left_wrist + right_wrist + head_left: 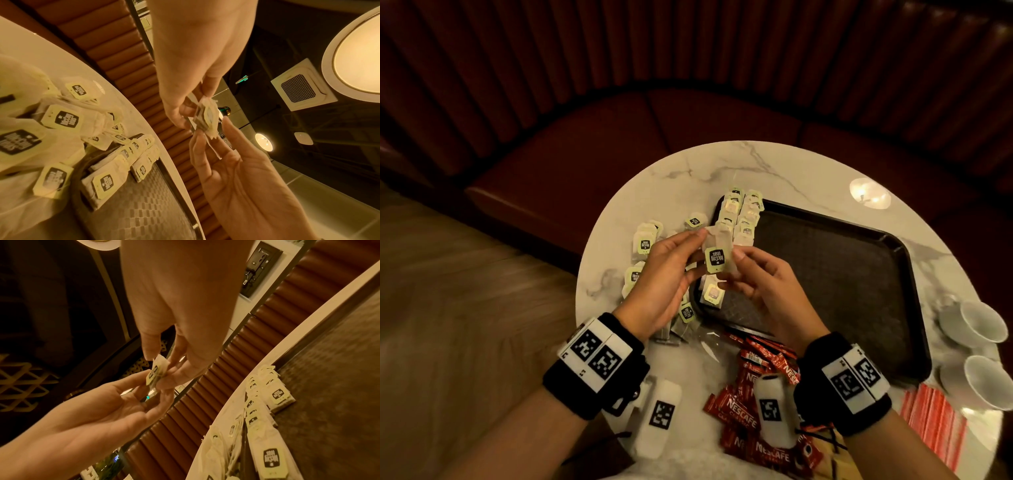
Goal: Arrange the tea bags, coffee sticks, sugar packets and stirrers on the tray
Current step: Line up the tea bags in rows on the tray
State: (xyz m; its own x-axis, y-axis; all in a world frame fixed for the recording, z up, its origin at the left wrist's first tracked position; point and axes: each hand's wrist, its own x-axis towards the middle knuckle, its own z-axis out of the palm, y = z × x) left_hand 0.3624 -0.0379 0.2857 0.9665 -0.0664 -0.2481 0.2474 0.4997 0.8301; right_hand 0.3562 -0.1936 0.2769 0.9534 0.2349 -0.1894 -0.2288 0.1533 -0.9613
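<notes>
A tea bag (717, 255) with a pale green tag is held in the air over the left rim of the dark tray (842, 274). My left hand (697, 251) pinches its upper left edge, and my right hand (734, 269) pinches its right side. The left wrist view shows the same tea bag (205, 118) between both hands, as does the right wrist view (157, 374). Two rows of tea bags (739, 216) lie along the tray's left edge. Loose tea bags (643, 240) are scattered on the marble table (722, 168).
Red Nescafe coffee sticks (743, 404) lie in a heap near the table's front edge. A stack of red striped packets (931, 421) sits at the front right. Two white cups (976, 322) stand at the right rim. A red padded bench curves behind the table.
</notes>
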